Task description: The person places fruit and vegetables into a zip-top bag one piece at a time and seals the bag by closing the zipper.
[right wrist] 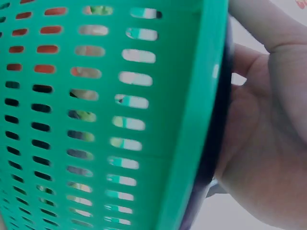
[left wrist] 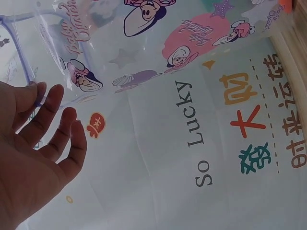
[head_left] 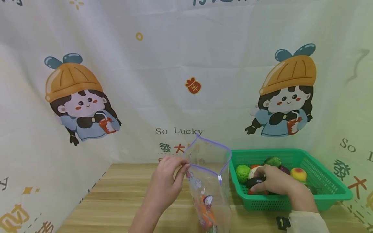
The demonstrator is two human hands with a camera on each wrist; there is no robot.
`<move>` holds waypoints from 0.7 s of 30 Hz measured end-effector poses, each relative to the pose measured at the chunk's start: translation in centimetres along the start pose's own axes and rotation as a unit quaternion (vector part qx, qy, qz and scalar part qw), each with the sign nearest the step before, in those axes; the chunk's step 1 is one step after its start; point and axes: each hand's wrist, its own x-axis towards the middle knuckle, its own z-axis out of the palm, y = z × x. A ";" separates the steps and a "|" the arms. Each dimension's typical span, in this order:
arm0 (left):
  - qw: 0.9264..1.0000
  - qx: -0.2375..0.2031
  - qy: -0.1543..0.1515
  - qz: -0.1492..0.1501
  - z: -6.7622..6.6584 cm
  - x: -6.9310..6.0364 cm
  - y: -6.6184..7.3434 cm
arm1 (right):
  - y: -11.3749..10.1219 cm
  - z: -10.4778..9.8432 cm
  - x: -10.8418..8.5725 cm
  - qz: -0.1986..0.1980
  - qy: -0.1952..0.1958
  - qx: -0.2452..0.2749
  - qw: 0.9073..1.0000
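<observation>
My left hand (head_left: 166, 181) pinches the rim of a clear zip bag (head_left: 208, 187) between thumb and fingers. The bag stands upright with its purple-edged mouth spread wide and a white slider (head_left: 220, 178) at the near corner. Something orange (head_left: 207, 215) shows low inside, partly covered by printed cartoons. In the left wrist view, my thumb and index finger hold that purple edge. Over the green basket (head_left: 300, 202), my right hand (head_left: 275, 181) grips a dark purple eggplant (head_left: 255, 182). From the right wrist view, the eggplant (right wrist: 213, 139) is mostly hidden behind the basket's rim.
In the basket lie a bumpy green item (head_left: 243, 172), a peach (head_left: 298, 174), a dark green striped item (head_left: 272, 161) and other produce. A wooden table (head_left: 125, 194) bears bag and basket. Printed cloth (head_left: 163, 81) hangs behind and along the sides.
</observation>
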 end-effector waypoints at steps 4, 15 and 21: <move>1.000 0.000 0.003 0.002 0.0 0.0 0.1 | -1.0 -0.7 -0.5 -0.031 0.074 -0.049 0.996; 1.000 -0.005 0.000 0.005 -0.1 0.3 0.2 | -6.6 -2.8 -4.8 -0.287 0.470 -0.069 0.832; 1.000 -0.006 0.003 0.006 -0.1 0.1 0.1 | -10.1 -2.2 -5.5 -0.401 0.523 0.068 0.749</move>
